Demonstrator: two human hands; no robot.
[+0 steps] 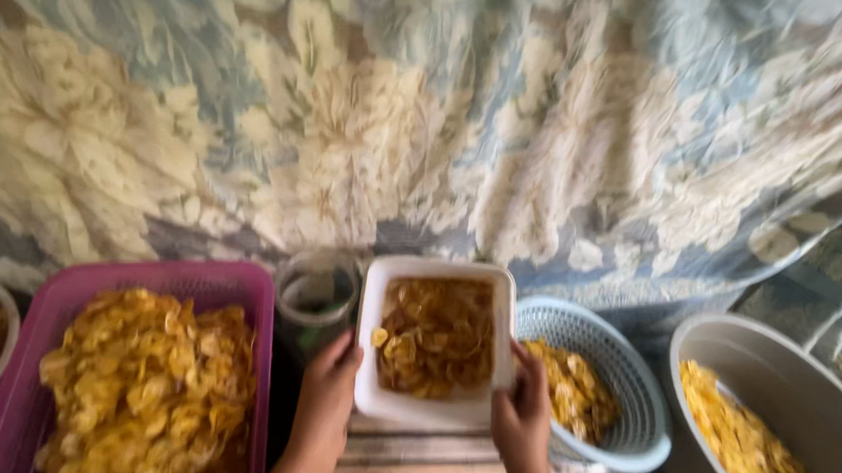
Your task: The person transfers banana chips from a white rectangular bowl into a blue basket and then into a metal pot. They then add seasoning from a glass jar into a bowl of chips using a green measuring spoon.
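A floral cloth [492, 120] in faded blue and cream hangs across the whole back of the view; below it, at the left, a purple plastic basket [73, 289] is heaped with yellow fried chips [149, 400]; at the far right a grey basin [787, 381] holds more chips; a pale blue round mesh basket [626, 369], also with chips, sits just right of centre; in the middle a white square tub [438, 411] of darker chips is tilted toward the camera; the left hand [329, 397] grips its left edge, the right hand [521, 402] clasps its right lower corner; a clear cup [317, 290] stands just behind the tub's left side.
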